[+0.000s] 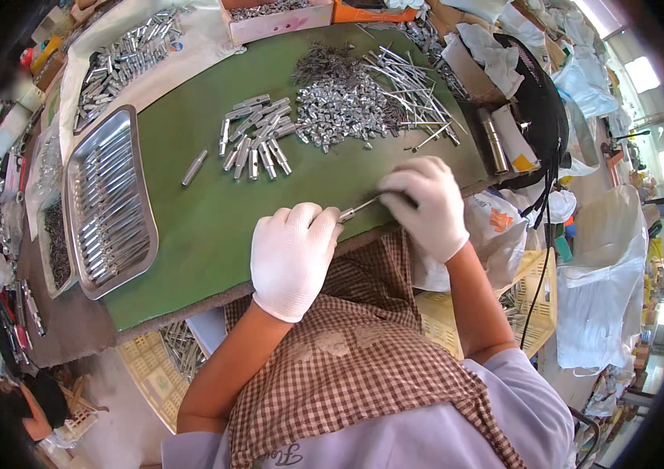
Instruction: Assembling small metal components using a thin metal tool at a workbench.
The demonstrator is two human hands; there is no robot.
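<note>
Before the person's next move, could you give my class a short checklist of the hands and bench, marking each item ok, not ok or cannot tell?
1. Left hand gripping the slim metal rod: ok, held at the fingertips.
2. Right hand gripping the rod's other end: cannot tell; the fingertips are blurred there.
3. Both hands gloved: ok, white knit gloves.
4. Silver cylinders all gathered: not ok; one cylinder lies apart from the cluster.
5. Thin metal rods clear of the heap of small metal parts: not ok; their edges meet.
6. Metal tray holding pieces: ok, a row fills it.
</note>
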